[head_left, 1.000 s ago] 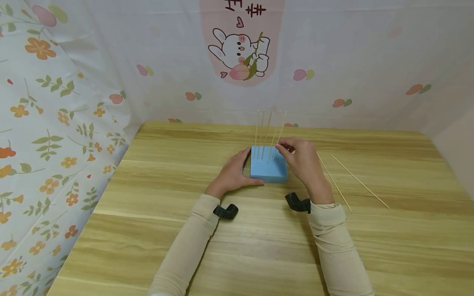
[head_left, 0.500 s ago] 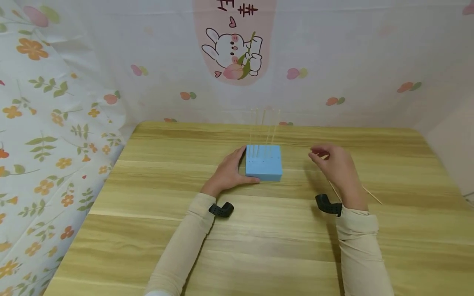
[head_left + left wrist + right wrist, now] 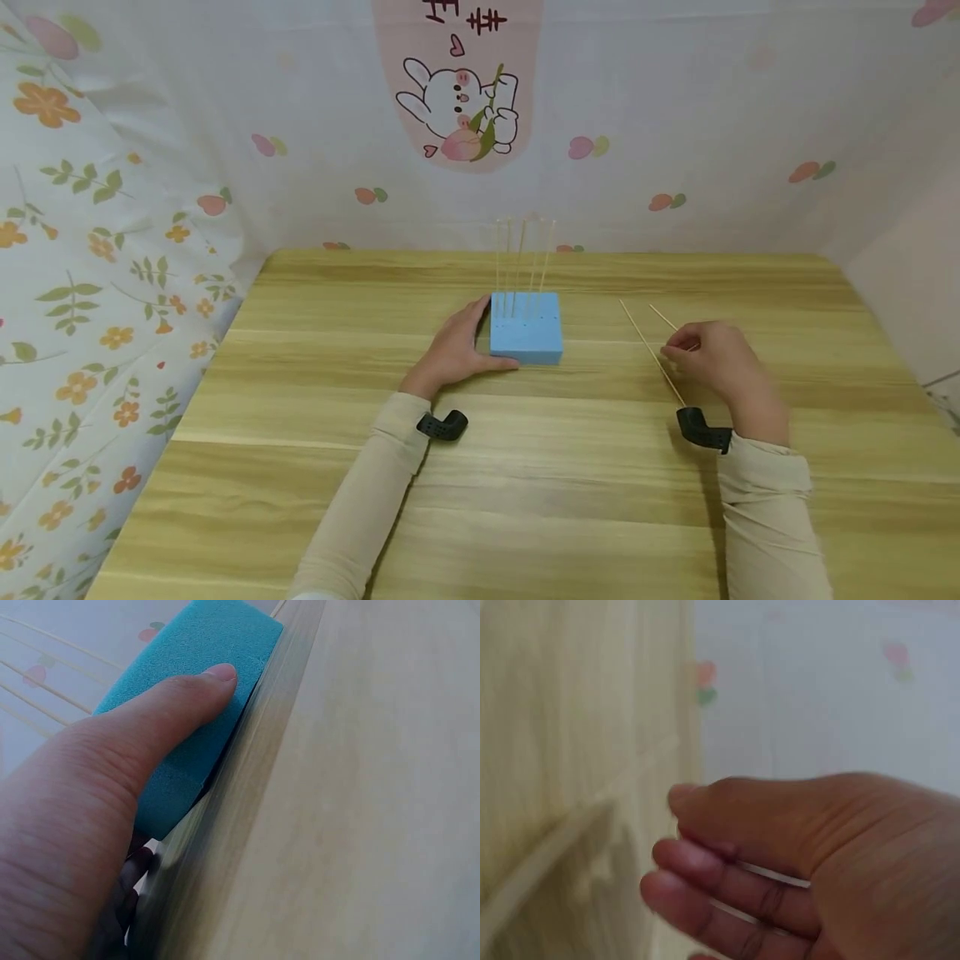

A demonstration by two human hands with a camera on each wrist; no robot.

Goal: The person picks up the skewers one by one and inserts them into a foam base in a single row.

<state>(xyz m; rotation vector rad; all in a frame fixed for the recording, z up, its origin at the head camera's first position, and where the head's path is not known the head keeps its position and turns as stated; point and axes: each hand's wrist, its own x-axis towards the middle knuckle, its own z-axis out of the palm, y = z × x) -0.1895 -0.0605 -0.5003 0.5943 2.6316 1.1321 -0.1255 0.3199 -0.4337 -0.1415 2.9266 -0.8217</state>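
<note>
My left hand (image 3: 456,346) holds a light-blue foam block (image 3: 527,337) at its left side, the thumb (image 3: 176,705) pressed along the near face in the left wrist view. Several thin wooden sticks (image 3: 514,271) stand upright in the block's rear part, and small holes dot its top. Over two loose wooden sticks on the table hovers my right hand (image 3: 712,358), fingers loosely bent. The left stick (image 3: 643,337) lies beside its fingertips; the right stick (image 3: 662,315) runs partly hidden beneath it. Nothing shows between the fingers (image 3: 697,907) in the blurred right wrist view.
The block and sticks are on a wood-grain table (image 3: 570,483). A patterned white cloth (image 3: 315,108) hangs behind the table's far edge, and a floral cloth (image 3: 75,317) hangs at the left. Each wrist wears a black camera mount (image 3: 701,429).
My right hand has left the rightmost upright stick and moved right and nearer, to the loose sticks. My left hand stays on the block. The head view has shifted slightly.
</note>
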